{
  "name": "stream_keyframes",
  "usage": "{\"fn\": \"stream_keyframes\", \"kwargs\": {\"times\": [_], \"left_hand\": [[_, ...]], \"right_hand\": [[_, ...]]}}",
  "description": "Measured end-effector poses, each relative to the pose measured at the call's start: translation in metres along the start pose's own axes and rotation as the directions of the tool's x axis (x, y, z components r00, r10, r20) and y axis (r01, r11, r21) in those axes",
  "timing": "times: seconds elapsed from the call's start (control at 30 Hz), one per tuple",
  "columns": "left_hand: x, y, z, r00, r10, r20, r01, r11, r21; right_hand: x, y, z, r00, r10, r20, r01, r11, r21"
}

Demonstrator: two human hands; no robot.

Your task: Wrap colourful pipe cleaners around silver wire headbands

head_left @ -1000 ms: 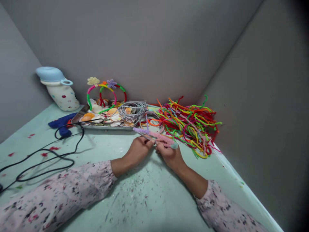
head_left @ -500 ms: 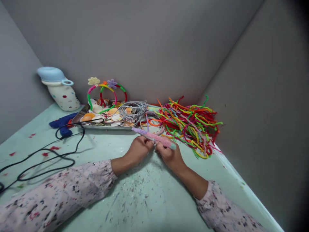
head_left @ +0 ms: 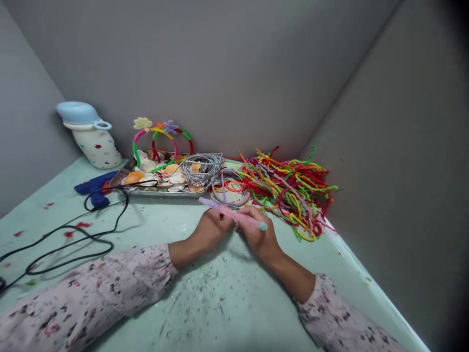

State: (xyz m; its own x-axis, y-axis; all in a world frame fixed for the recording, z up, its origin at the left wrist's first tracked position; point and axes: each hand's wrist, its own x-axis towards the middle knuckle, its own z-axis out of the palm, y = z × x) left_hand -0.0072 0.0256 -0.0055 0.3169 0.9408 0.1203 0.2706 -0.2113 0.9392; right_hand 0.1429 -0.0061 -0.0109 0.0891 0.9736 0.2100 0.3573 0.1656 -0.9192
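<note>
Both hands meet at the middle of the pale green table (head_left: pixel 227 303). My left hand (head_left: pixel 208 230) and my right hand (head_left: pixel 258 237) are closed on a thin headband wrapped in pink and lilac pipe cleaner (head_left: pixel 230 213). It lies slantwise across my fingers, its lilac end up left and its pale tip down right. Just behind my hands lies a pile of coloured pipe cleaners (head_left: pixel 289 188).
A metal tray (head_left: pixel 161 191) holds shells, bare wire headbands (head_left: pixel 201 168) and two finished colourful headbands with flowers (head_left: pixel 161 137). A blue glue gun (head_left: pixel 93 188) with a black cord (head_left: pixel 73 239) lies at the left. A spotted white jug (head_left: pixel 91 134) stands in the back corner. Grey walls close in on three sides.
The wrapped headband has tipped a little lower and shifted left in my hands. My right fingers have moved up over it. The arms have stayed in place.
</note>
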Motion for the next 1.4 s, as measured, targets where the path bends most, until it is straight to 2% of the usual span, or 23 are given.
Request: {"fn": "stream_keyframes", "kwargs": {"times": [0.13, 0.27, 0.4, 0.5, 0.63, 0.83, 0.93, 1.03, 1.1, 1.23, 1.33, 1.4], "left_hand": [[0.0, -0.004, 0.002, 1.0, 0.01, -0.005, -0.01, 1.0, 0.016], [-0.002, -0.007, 0.003, 0.998, 0.005, -0.056, -0.009, 0.997, -0.081], [-0.004, -0.004, 0.001, 0.999, -0.026, -0.037, 0.021, 0.991, -0.134], [-0.003, 0.0, 0.001, 1.0, -0.025, 0.002, 0.025, 0.987, -0.161], [-0.005, 0.003, 0.0, 0.999, -0.01, 0.051, 0.022, 0.968, -0.249], [-0.01, 0.007, -0.001, 0.994, 0.083, 0.071, -0.056, 0.945, -0.323], [-0.009, 0.007, -0.002, 0.995, 0.061, 0.083, -0.028, 0.936, -0.352], [-0.008, 0.008, -0.002, 0.987, 0.034, 0.154, 0.029, 0.922, -0.385], [-0.008, 0.009, -0.002, 0.981, 0.06, 0.184, 0.02, 0.915, -0.403], [-0.013, 0.01, -0.001, 0.978, 0.137, 0.157, -0.074, 0.932, -0.354], [-0.014, 0.008, 0.001, 0.986, 0.144, 0.088, -0.119, 0.963, -0.243], [-0.012, 0.006, 0.001, 0.992, 0.109, 0.061, -0.093, 0.971, -0.222]], "right_hand": [[0.008, 0.004, 0.002, 0.986, 0.166, -0.002, -0.162, 0.968, 0.192], [0.015, 0.004, -0.001, 0.96, 0.278, -0.028, -0.255, 0.912, 0.321], [0.015, 0.002, -0.004, 0.965, 0.263, -0.021, -0.204, 0.794, 0.573], [0.013, 0.0, -0.004, 0.964, 0.265, 0.035, -0.216, 0.696, 0.685], [0.013, 0.001, -0.004, 0.954, 0.284, 0.101, -0.264, 0.626, 0.734], [0.016, 0.003, -0.004, 0.947, 0.312, 0.075, -0.248, 0.563, 0.788], [0.016, 0.0, -0.007, 0.944, 0.287, 0.161, -0.287, 0.479, 0.83], [0.014, -0.006, -0.011, 0.93, 0.249, 0.268, -0.351, 0.396, 0.848], [0.013, -0.008, -0.013, 0.921, 0.224, 0.318, -0.382, 0.364, 0.85], [0.013, -0.005, -0.012, 0.925, 0.201, 0.323, -0.377, 0.371, 0.849], [0.015, 0.0, -0.009, 0.929, 0.231, 0.289, -0.364, 0.444, 0.818], [0.016, 0.004, -0.006, 0.931, 0.25, 0.267, -0.36, 0.497, 0.789]]}}
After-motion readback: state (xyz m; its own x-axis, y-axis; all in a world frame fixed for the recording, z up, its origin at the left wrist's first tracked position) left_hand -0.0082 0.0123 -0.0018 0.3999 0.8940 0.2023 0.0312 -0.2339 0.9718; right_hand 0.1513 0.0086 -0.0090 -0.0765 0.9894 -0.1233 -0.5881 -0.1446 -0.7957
